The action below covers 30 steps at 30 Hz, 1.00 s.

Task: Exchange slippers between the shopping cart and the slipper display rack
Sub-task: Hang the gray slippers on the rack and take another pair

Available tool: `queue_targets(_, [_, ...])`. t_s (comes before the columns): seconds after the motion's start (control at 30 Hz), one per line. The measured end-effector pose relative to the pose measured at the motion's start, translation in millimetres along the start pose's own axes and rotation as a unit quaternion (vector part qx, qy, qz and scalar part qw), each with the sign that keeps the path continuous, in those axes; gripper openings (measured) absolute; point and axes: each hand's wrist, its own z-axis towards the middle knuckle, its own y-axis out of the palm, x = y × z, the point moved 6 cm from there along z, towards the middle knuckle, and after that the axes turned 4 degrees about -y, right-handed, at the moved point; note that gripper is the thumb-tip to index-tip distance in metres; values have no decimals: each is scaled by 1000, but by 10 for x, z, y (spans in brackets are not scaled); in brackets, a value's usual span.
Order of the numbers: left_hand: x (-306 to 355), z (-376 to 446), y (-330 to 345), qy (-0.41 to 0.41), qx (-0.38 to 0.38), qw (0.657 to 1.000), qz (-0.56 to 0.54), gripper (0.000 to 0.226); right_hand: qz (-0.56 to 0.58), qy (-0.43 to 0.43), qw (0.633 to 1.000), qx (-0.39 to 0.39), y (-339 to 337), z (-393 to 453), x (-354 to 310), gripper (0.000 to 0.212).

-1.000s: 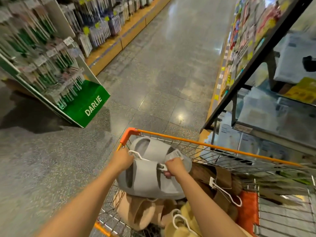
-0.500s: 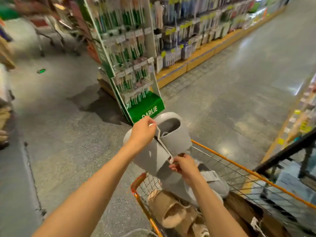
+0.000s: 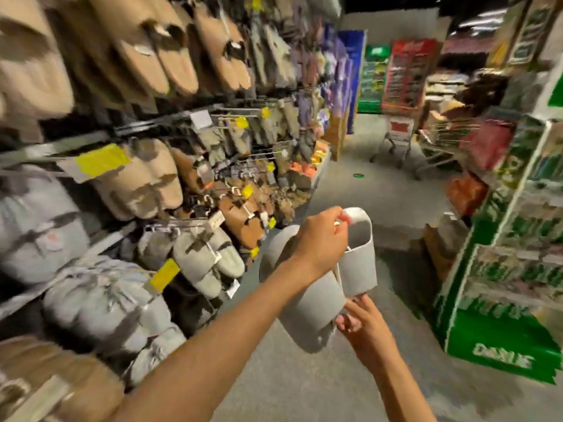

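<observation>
Left hand [image 3: 320, 239] gripping top of grey slipper pair [image 3: 323, 287], two slippers, held in air beside slipper display rack [image 3: 146, 184]. Right hand [image 3: 362, 322] under pair, fingertips touching lower edge, fingers loosely curled. Green stand [image 3: 499, 330] at right.

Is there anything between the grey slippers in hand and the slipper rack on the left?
Nothing visible. The grey slippers hang from the left hand, with the right hand at their lower end. Only open aisle floor separates them from the rack. Its hooks look full of pairs, though blur hides any free hook.
</observation>
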Motion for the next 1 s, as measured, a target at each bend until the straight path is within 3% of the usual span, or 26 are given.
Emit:
queue_targets(0.07, [-165, -34, -490, -4, 48, 999, 11, 25, 16, 35, 997, -65, 524, 52, 151, 29])
queue_targets(0.2, [-492, -197, -1319, -22, 131, 990, 37, 25, 61, 97, 982, -147, 1373, 90, 598, 65])
queue_targets(0.33, [-874, -380, -1926, -70, 192, 977, 59, 22, 77, 167, 964, -190, 1950, 52, 1026, 54])
queue_targets(0.43, [-1148, -487, -2238, -118, 222, 964, 89, 23, 70, 209, 941, -255, 2297, 19, 1231, 26])
queue_targets(0.6, [-1473, -454, -2574, -164, 255, 947, 103, 25, 33, 239, 909, -339, 2750, 102, 1371, 31])
queue_targets(0.73, [-1762, -203, -2692, -207, 252, 934, 147, 25, 37, 278, 900, -333, 2920, 404, 1452, 18])
queue_targets(0.83, [-1921, 0, -2749, -228, 271, 914, 197, 32, 23, 299, 897, -325, 2962, 769, 1461, 22])
queue_targets(1.0, [-2088, 106, -2924, -288, 336, 836, 325, 37, 13, 311, 898, -312, 3155, 1243, 1423, 21])
